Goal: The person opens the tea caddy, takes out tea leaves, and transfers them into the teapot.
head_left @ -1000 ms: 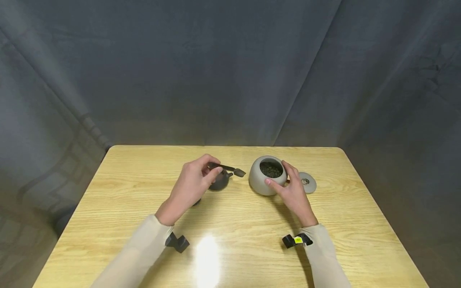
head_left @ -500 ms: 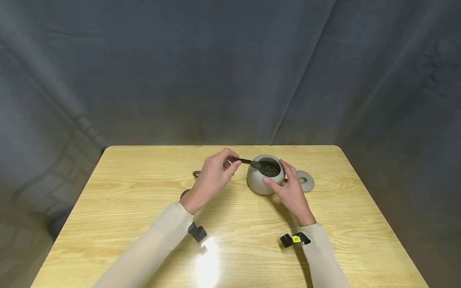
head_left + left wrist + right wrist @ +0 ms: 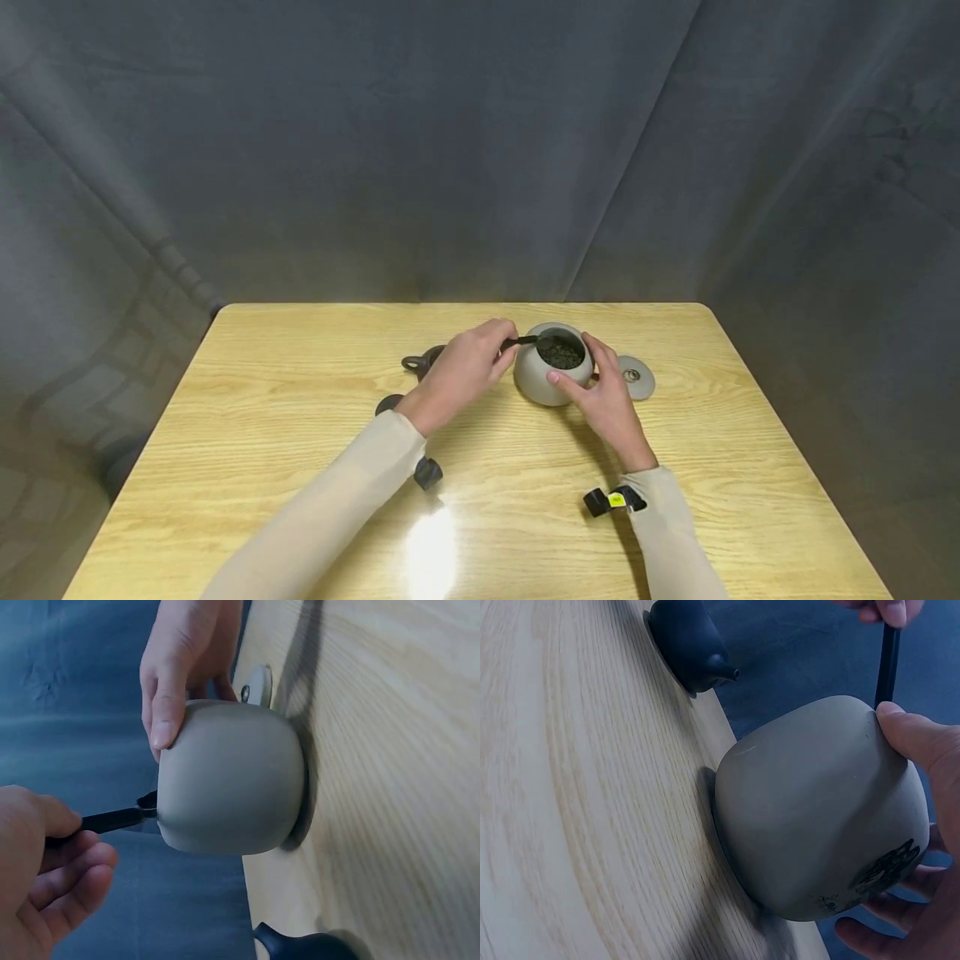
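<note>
Right of the partly hidden teapot [image 3: 427,361], the left hand [image 3: 469,362] pinches the black scoop [image 3: 521,341], its tip inside the grey jar [image 3: 540,383]. The right hand [image 3: 609,407] curls thumb and fingers round the jar's right side, near the lid [image 3: 641,382]; should that grip slacken, the scoop's push might tip the jar and spill the dark leaves [image 3: 561,357].

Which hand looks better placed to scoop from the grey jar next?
Probably the left hand: it pinches the black scoop, whose far end lies at the mouth of the grey jar. The right hand is occupied holding the jar.
</note>
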A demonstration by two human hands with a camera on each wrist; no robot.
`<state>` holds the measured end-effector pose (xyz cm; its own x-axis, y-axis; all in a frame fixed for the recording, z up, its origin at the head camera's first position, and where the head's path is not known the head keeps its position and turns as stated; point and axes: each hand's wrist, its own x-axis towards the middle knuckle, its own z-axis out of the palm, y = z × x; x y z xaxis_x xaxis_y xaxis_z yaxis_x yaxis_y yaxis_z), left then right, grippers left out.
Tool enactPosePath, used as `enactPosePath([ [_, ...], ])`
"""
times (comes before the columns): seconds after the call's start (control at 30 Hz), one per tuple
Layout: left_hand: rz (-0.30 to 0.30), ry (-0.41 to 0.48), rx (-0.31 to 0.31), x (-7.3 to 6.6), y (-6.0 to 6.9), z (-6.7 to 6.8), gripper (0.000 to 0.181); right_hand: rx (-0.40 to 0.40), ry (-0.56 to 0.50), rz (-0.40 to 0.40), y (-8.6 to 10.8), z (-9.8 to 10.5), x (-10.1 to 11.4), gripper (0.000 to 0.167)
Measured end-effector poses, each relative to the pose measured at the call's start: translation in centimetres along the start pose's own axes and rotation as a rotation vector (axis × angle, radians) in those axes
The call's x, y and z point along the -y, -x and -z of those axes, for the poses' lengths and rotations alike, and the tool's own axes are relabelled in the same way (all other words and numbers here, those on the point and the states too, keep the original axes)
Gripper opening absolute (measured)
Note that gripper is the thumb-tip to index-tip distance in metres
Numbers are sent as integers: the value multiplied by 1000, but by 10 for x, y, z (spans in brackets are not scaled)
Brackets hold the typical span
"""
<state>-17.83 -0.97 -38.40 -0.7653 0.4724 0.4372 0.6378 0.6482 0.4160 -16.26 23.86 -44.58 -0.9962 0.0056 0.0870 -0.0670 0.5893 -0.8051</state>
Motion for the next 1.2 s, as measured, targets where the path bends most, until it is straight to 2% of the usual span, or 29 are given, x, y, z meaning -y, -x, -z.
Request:
enactPosePath([
  [0.1, -51, -96, 65, -4, -6, -1, 7, 2, 3, 0, 1, 1, -1, 98],
  [0.2, -75, -162, 128, -8, -13, -3, 10, 6, 3, -1, 1, 1, -1, 98],
  [0.43, -63, -292, 239, -14, -27, -9, 25, 6, -7, 2, 1, -1, -1, 98],
  [0.57, -65, -333, 277, -16, -32, -14, 24, 5, -8, 4, 2, -2, -1, 97],
  [0.77, -55, -315, 312, -17, -38, -20, 18, 2, -8, 0, 3, -2, -1, 97],
  [0.9, -36, -265, 326, -17, -39, -22, 15, 0, -17, 3, 3, -3, -1, 97],
  [1.2, 49, -126, 369, -16, -39, -19, 14, -1, -23, 10, 4, -5, 0, 96],
])
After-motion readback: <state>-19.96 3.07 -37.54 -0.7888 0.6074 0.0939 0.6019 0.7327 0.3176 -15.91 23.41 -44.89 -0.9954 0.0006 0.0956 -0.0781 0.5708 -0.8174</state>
